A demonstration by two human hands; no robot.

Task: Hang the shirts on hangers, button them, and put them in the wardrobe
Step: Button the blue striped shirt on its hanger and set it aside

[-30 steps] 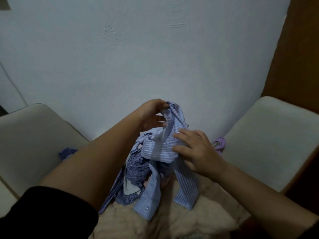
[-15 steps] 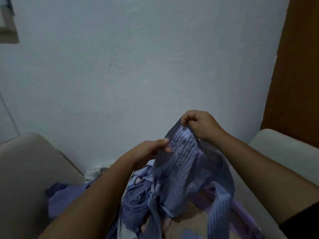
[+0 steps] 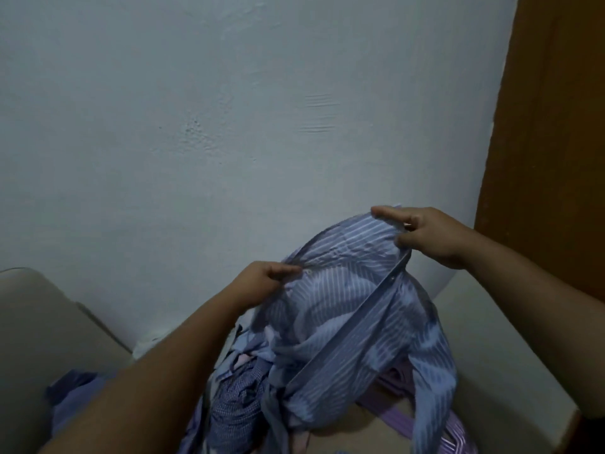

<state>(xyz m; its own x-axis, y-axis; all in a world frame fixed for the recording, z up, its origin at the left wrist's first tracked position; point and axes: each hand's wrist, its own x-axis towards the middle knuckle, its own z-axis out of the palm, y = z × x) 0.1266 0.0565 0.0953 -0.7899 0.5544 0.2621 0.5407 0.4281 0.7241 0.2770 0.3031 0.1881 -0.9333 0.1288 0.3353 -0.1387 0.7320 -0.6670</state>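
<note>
A blue shirt with white stripes hangs lifted in front of me, its button placket running diagonally down the middle. My left hand pinches the shirt's upper edge on the left side. My right hand grips the top edge higher up on the right, index finger stretched along the fabric. Below lies a pile of other shirts, one dark blue with a fine check. Purple hangers lie under the shirt at the lower right, partly hidden.
A pale wall fills the background. A brown wooden panel stands at the right. Beige cushioned seats sit at the left and right. A blue garment lies on the left seat.
Both hands have raised the striped shirt out of the pile and spread its top edge apart. My right hand moved up and right; the view tilted upward.
</note>
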